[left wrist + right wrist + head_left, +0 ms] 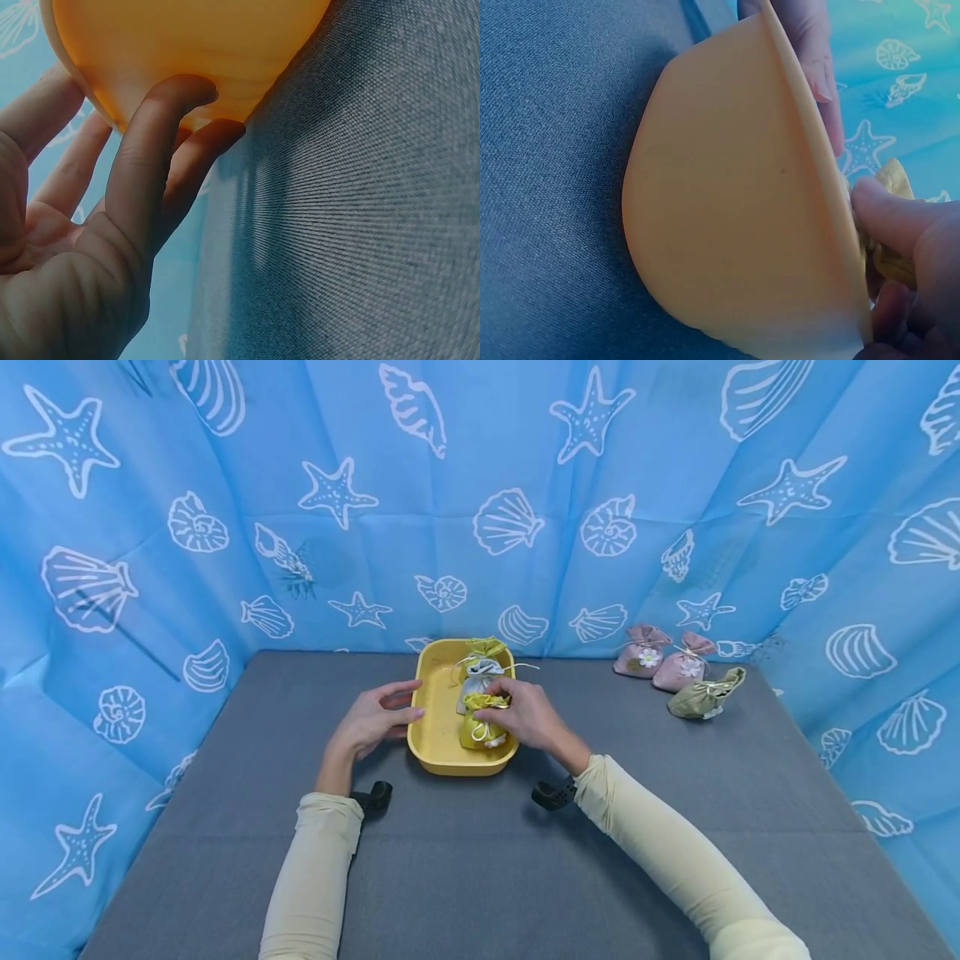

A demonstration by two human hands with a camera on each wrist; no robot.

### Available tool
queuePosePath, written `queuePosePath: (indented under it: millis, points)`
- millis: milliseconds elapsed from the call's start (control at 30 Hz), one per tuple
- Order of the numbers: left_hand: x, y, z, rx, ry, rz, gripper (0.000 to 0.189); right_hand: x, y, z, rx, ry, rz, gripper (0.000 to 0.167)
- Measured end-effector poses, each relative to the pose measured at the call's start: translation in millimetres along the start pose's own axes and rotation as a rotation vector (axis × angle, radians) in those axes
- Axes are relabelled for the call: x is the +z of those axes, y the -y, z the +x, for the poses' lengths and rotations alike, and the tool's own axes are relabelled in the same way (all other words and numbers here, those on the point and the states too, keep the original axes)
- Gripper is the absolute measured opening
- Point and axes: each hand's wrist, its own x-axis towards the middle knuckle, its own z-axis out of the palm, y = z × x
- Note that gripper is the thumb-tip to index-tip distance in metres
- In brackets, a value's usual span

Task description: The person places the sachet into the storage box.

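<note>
One yellow pouch (472, 737) sits in the near right part of the tub (435, 727), directly below the fingertips of the right hand (528, 714), with a grey pouch (472, 693) and a second yellow pouch (486, 647) lined up behind it. That hand is narrowed to a pinch on the near pouch's gathered neck, while the left hand (371, 718), thumb and fingers loosely parted, is at the tub's left wall. Below its ruffled top, the pinched pouch looks plump, with a pale cord loop and a white trim low down.
</note>
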Motion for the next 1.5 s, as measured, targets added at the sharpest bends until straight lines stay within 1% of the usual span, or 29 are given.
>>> queuePosePath:
  millis: [167,333,533,767,1067,1200,1367,1500]
  points:
    - [0.2,-0.3,-0.4,0.001,0.010,-0.009,0.065,-1.5,-0.1,-0.7,0.004,0.012,0.013,0.034]
    - [-0.3,-0.4,-1.0,-0.002,0.007,-0.008,0.065,-3.8,0.1,-2.6,-0.015,0.032,0.018,0.041]
    - [0.1,-0.3,-0.6,-0.007,0.009,-0.010,0.065,-13.4,-0.7,-9.3,-0.013,0.041,0.034,0.047]
    - [0.7,0.7,-1.5,0.002,0.015,-0.023,0.068,-37.9,-7.9,-17.7,0.035,0.015,0.063,0.052]
    - [0.8,1.0,-1.9,-0.004,0.005,-0.035,0.067,-68.9,-25.3,-34.0,0.080,-0.076,0.055,0.048]
    - [1.7,0.5,-3.4,-0.011,-0.002,-0.044,0.067,-82.1,-35.7,-41.0,0.105,-0.094,0.057,0.049]
    - [2.4,0.2,-2.7,-0.009,-0.003,-0.055,0.067,-104.9,-45.5,-51.4,0.136,-0.118,0.049,0.052]
    - [1.2,0.5,-1.9,-0.007,0.012,-0.060,0.067,-124.5,-53.1,-60.4,0.147,-0.162,0.023,0.054]
